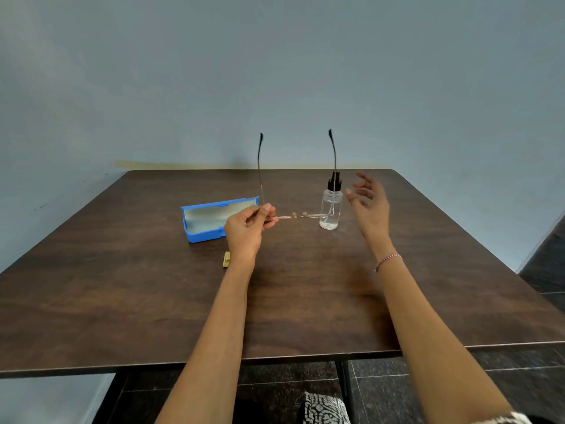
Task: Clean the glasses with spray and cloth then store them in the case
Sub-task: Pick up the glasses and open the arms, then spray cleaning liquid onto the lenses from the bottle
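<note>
The glasses (290,216) in my left hand (244,231) are thin metal wire with clear lenses and dark matt tips. Bottle (330,209) is clear and glossy, with a black plastic cap. Case (195,237) is smooth blue plastic with a pale matt lining. Table (122,301) is dark wood grain with a faint sheen.

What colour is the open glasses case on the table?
Bright blue shell, pale grey lining: the rectangular plastic glasses case, clearest in the head view.

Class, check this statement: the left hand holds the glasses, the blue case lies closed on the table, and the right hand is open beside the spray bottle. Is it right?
No. The head view shows the blue case lying open on the table, not closed. The rest stands: the left hand holds the glasses and the right hand is open beside the spray bottle.
</note>
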{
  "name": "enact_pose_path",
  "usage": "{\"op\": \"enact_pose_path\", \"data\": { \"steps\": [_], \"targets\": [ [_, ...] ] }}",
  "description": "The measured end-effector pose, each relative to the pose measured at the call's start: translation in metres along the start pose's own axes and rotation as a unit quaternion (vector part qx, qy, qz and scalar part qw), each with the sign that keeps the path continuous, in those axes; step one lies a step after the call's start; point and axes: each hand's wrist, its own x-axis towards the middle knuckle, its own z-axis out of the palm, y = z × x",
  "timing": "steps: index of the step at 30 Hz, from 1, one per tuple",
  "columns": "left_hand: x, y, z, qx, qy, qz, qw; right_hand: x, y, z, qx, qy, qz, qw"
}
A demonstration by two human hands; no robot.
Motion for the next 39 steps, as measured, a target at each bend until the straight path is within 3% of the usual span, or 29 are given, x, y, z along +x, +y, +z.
{"op": "enact_pose_path", "data": {
  "steps": [5, 9, 13, 19, 23, 30, 39],
  "targets": [
    [0.003, 0.0, -0.001, -0.035, 0.033, -0.009, 0.999, 0.005, 0.014, 0.014, 0.036, -0.117, 0.01, 0.992],
    [0.003, -0.002, 0.0, -0.037, 0.031, -0.023, 0.999, 0.005, 0.024, 0.023, -0.04, -0.142, -0.046, 0.988],
    [0.005, -0.002, 0.002, -0.044, 0.032, -0.03, 0.998, 0.006, 0.029, 0.024, -0.076, -0.127, -0.07, 0.987],
    [0.002, 0.0, 0.004, -0.082, 0.042, -0.061, 0.994, 0.005, 0.028, 0.02, -0.028, -0.087, -0.062, 0.994],
    [-0.001, 0.0, 0.004, -0.128, 0.028, -0.092, 0.987, -0.001, 0.02, 0.016, 0.09, -0.062, -0.025, 0.994],
    [0.007, -0.005, 0.015, -0.142, 0.016, -0.121, 0.982, -0.009, 0.002, 0.018, 0.29, -0.127, 0.054, 0.947],
    [0.017, -0.009, 0.019, -0.101, -0.033, -0.106, 0.989, -0.008, 0.002, 0.027, 0.253, -0.078, 0.08, 0.961]
  ]
}}
